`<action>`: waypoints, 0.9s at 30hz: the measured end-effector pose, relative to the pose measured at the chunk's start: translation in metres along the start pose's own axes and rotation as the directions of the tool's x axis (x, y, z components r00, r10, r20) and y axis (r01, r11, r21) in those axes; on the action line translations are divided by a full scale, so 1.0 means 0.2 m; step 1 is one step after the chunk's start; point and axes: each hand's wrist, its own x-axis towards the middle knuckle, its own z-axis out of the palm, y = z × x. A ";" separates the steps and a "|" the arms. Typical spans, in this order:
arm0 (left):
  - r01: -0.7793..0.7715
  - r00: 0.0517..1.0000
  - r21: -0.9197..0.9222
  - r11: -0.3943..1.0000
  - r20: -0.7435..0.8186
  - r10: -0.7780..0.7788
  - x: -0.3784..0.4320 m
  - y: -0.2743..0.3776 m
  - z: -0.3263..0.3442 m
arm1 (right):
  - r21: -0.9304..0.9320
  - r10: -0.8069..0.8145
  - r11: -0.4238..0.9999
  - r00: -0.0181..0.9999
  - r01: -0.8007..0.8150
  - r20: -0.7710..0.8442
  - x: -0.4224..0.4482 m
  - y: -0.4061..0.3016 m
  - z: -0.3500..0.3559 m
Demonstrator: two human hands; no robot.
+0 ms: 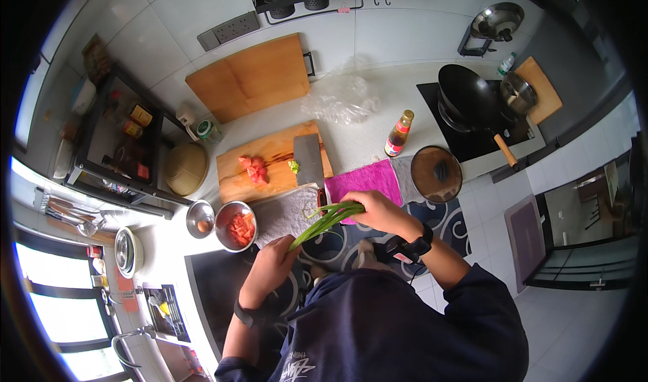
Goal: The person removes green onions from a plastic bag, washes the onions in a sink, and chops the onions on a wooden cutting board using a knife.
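Note:
A bunch of green onions [323, 224] stretches between my two hands, in front of the counter edge. My left hand [272, 263] grips one end, and my right hand [380, 211] is closed around the other. Beyond them a wooden cutting board [233, 172] carries chopped tomato [254, 169], a little chopped green onion [294, 166] and a cleaver [308, 159] lying flat. The cleaver's handle points toward me. Cut tomato pieces [242, 228] fill part of a metal bowl [220, 219] at the left. A smaller metal bowl [195, 212] beside it holds an egg [203, 226].
A grey cloth [283, 212] and a magenta cloth [362, 182] lie along the counter's front. Behind them stand a sauce bottle [399, 134] and a crumpled plastic bag [344, 98]. A glass lid [436, 174] rests near the edge. At right, a wok [468, 96] sits on the stove.

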 end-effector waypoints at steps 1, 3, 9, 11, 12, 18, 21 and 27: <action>0.081 0.996 -0.099 0.992 0.044 -0.077 -0.01 -0.03 0.03 | 0.197 0.073 0.977 0.996 -0.082 0.051 0.00 0.00 0.00; 0.163 0.984 -0.193 0.967 0.102 -0.146 0.02 -0.09 0.11 | 0.434 0.093 0.896 0.995 -0.092 0.021 -0.01 0.03 0.03; 0.217 0.976 -0.563 0.798 0.103 -0.193 0.18 -0.11 0.32 | 0.934 0.021 0.307 0.980 0.184 -0.200 0.13 0.06 0.12; 0.186 0.981 -0.598 0.779 0.071 -0.179 0.24 -0.08 0.34 | 0.967 0.016 0.063 0.969 0.246 -0.247 0.16 0.06 0.14; 0.153 0.985 -0.635 0.757 0.038 -0.167 0.26 -0.06 0.35 | 0.966 0.037 0.063 0.967 0.251 -0.253 0.17 0.04 0.13; 0.093 0.992 -0.552 0.829 -0.020 -0.125 0.39 -0.03 0.43 | 0.964 0.083 0.011 0.961 0.265 -0.265 0.17 0.02 0.15; 0.129 0.986 -0.489 0.862 -0.031 -0.165 0.43 -0.03 0.46 | 0.979 0.032 0.050 0.980 0.196 -0.198 0.18 0.00 0.18; 0.002 0.976 -0.116 0.993 -0.218 -0.027 0.46 -0.12 0.54 | 0.983 0.255 0.180 0.963 0.042 -0.088 0.34 0.13 0.14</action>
